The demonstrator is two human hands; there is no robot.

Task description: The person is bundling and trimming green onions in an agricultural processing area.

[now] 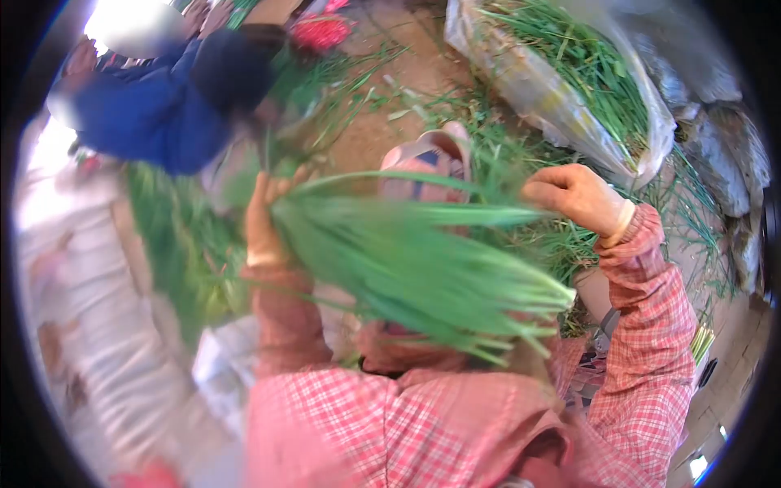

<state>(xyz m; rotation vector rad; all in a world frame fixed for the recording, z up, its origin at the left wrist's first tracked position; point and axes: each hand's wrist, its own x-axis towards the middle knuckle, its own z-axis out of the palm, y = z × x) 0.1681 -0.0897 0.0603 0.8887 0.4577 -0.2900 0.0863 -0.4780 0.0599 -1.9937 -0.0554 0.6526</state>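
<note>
A thick bunch of garlic chives (407,260), long flat green leaves with pale cut ends, lies across the view in front of my chest. My left hand (264,215) is closed around its left end, and the stalks fan out to the right, blurred by motion. On the other side, my right hand (573,195) has its fingers curled into a pinch beside the tip of one long stalk. Whether that stalk is between the fingers I cannot make out. Both forearms are in pink checked sleeves.
A clear plastic bag (512,65) full of greens lies at upper right, beside grey plastic bags (724,163). Loose stalks litter the brown floor (378,134). More greens (183,252) lie at left, near a person in blue (154,118). A pink, cup-like object (447,142) stands behind the bunch.
</note>
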